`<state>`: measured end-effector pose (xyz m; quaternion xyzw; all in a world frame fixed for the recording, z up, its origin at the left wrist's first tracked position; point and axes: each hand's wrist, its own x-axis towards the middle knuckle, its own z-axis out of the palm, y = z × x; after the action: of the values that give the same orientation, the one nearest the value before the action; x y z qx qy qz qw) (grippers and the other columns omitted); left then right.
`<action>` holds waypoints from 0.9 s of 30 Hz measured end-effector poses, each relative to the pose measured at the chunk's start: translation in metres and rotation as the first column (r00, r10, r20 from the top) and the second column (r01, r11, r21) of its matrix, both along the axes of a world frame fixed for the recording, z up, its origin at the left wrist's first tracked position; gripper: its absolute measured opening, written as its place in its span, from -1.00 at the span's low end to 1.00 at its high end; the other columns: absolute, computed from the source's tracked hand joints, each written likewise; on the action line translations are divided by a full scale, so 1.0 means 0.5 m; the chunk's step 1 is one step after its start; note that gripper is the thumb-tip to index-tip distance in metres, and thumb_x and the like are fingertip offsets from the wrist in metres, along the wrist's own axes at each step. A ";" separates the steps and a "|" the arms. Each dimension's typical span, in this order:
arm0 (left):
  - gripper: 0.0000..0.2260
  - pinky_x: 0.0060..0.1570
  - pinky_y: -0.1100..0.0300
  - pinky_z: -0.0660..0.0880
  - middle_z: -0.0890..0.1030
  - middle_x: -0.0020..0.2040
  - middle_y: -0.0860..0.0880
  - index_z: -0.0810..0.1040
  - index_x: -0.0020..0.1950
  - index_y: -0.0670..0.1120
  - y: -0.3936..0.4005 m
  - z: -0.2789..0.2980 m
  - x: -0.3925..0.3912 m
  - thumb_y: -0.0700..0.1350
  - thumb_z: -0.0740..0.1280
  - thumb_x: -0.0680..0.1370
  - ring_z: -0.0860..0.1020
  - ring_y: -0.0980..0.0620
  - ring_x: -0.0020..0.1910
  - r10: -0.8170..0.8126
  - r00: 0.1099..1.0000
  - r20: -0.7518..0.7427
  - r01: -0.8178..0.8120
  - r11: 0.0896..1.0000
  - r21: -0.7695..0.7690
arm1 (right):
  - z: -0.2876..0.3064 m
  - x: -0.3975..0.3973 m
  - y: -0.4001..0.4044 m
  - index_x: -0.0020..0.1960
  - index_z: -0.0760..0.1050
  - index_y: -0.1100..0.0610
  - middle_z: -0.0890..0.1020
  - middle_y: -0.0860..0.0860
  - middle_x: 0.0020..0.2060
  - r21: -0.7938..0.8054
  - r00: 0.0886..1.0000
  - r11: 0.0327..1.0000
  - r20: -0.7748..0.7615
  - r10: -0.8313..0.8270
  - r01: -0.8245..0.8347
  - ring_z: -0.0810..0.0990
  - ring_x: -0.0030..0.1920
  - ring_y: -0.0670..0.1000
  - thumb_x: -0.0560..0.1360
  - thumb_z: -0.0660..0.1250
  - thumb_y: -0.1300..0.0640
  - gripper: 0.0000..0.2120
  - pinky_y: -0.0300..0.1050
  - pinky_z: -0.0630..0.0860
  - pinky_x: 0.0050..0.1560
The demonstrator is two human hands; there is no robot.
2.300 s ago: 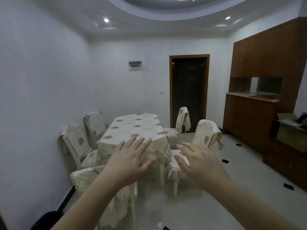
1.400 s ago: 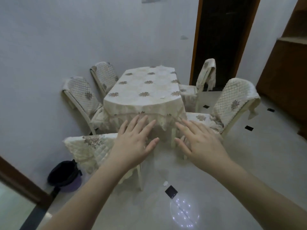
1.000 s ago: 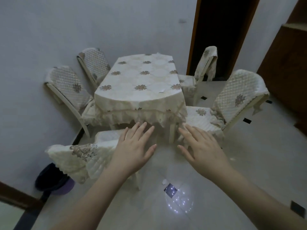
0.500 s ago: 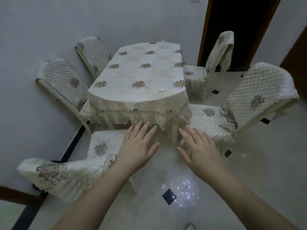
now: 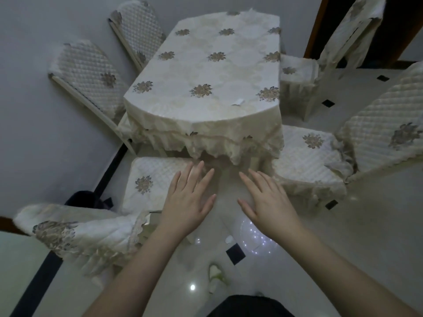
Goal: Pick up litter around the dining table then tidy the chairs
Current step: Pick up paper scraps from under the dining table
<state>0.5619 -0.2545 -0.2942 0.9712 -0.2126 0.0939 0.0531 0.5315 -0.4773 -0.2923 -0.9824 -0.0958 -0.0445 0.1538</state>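
Observation:
The dining table (image 5: 206, 72) wears a cream flowered cloth, with a small white paper scrap (image 5: 238, 101) lying near its front edge. On the floor lie a small white scrap (image 5: 228, 239) and a crumpled white-green wrapper (image 5: 215, 274). Quilted-cover chairs ring the table: a near-left chair (image 5: 148, 179), a near-right chair (image 5: 306, 156) and two left chairs (image 5: 91, 72). My left hand (image 5: 187, 202) and right hand (image 5: 267, 202) hover flat over the floor in front of the table, fingers straight, holding nothing.
A dark bin (image 5: 89, 200) stands by the left wall behind the near-left chair. A far-right chair (image 5: 297, 74) stands before a dark doorway (image 5: 393, 30). The glossy tiled floor (image 5: 320, 248) has small black inset squares.
The view has tilted down and moved closer to the table. More floor and the wrapper came into sight. Both hands stayed spread and empty.

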 end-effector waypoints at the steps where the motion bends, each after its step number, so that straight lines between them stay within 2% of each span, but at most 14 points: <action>1: -0.48 0.49 -0.05 0.05 0.19 0.56 -0.06 0.23 0.54 0.01 0.005 -0.015 0.009 0.18 0.04 0.62 0.10 -0.08 0.55 -0.001 1.000 -0.009 0.001 1.000 -0.010 | -0.011 0.015 0.009 0.48 0.26 0.04 0.41 0.07 0.40 -0.001 1.000 1.000 -0.008 0.018 -0.018 0.35 0.40 0.09 0.54 0.04 -0.19 -0.42 0.05 0.27 0.37; 9: -0.49 0.49 -0.04 0.06 0.18 0.56 -0.05 0.23 0.54 0.02 0.054 -0.139 0.097 0.15 0.09 0.61 0.07 -0.04 0.56 0.041 0.989 -0.139 -0.049 0.997 -0.061 | -0.111 0.108 0.045 0.44 0.34 0.08 0.46 0.08 0.35 -0.005 0.997 0.999 -0.059 0.051 -0.051 0.35 0.35 0.07 0.57 0.05 -0.18 -0.46 -0.07 0.22 0.32; 16: -0.47 0.48 -0.07 0.10 0.12 0.58 -0.03 0.14 0.57 0.05 0.046 -0.273 0.150 0.13 0.13 0.61 0.03 -0.03 0.56 0.094 0.953 -0.288 -0.112 0.992 -0.049 | -0.241 0.167 0.057 0.42 0.35 0.12 0.48 0.11 0.32 0.072 0.993 0.997 -0.104 0.049 -0.042 0.42 0.31 0.11 0.55 0.13 -0.10 -0.49 -0.04 0.31 0.26; 21: -0.47 0.47 -0.07 0.13 0.17 0.57 -0.05 0.15 0.56 0.02 0.027 -0.413 0.181 0.07 0.16 0.61 0.08 -0.05 0.55 0.152 0.931 -0.331 -0.177 0.983 -0.045 | -0.421 0.226 0.057 0.47 0.29 0.10 0.43 0.09 0.37 0.138 0.971 0.988 -0.218 0.096 -0.067 0.40 0.34 0.08 0.56 0.14 -0.09 -0.47 0.02 0.38 0.27; 25: -0.50 0.47 -0.09 0.13 0.24 0.54 -0.11 0.20 0.55 -0.04 0.010 -0.577 0.199 0.07 0.13 0.62 0.14 -0.09 0.54 0.199 0.917 -0.346 -0.219 0.976 -0.019 | -0.615 0.304 0.042 0.47 0.29 0.10 0.45 0.10 0.35 0.138 0.949 0.983 -0.277 0.154 -0.119 0.47 0.27 0.10 0.56 0.14 -0.10 -0.46 0.02 0.43 0.18; 27: -0.50 0.46 -0.08 0.14 0.26 0.53 -0.11 0.22 0.54 -0.06 -0.004 -0.668 0.208 0.09 0.09 0.63 0.17 -0.10 0.53 0.210 0.908 -0.362 -0.232 0.973 -0.017 | -0.719 0.334 0.038 0.48 0.29 0.07 0.44 0.10 0.35 0.121 0.926 0.974 -0.305 0.221 -0.193 0.47 0.27 0.11 0.56 0.13 -0.12 -0.46 0.03 0.42 0.19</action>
<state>0.6658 -0.2567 -0.6283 0.9877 -0.0853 -0.0728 0.1090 0.6984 -0.4585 -0.6519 -0.9534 -0.1712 0.1259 0.2142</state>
